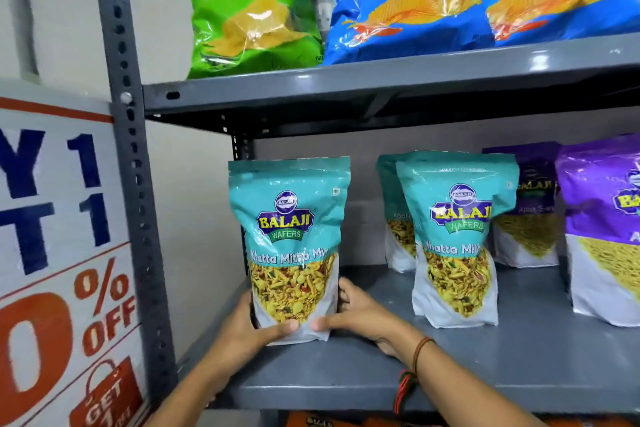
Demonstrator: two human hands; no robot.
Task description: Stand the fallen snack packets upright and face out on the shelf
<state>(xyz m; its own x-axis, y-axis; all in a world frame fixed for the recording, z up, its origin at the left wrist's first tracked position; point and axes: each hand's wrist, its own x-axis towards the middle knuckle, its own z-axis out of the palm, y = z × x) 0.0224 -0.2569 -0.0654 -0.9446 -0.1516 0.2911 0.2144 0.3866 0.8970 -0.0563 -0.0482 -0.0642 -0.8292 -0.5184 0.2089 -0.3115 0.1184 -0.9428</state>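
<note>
Clasping upright teal packet (289, 246); both grips.

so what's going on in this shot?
A person is tidying a snack shelf. Both hands hold one teal packet at its base: the left hand grips the lower left side, the right hand the lower right. The packet stands upright and faces out at the left end of the lower shelf. To its right, two more teal packets and two purple packets already stand upright. Green and blue chip bags sit on the shelf above.
</note>
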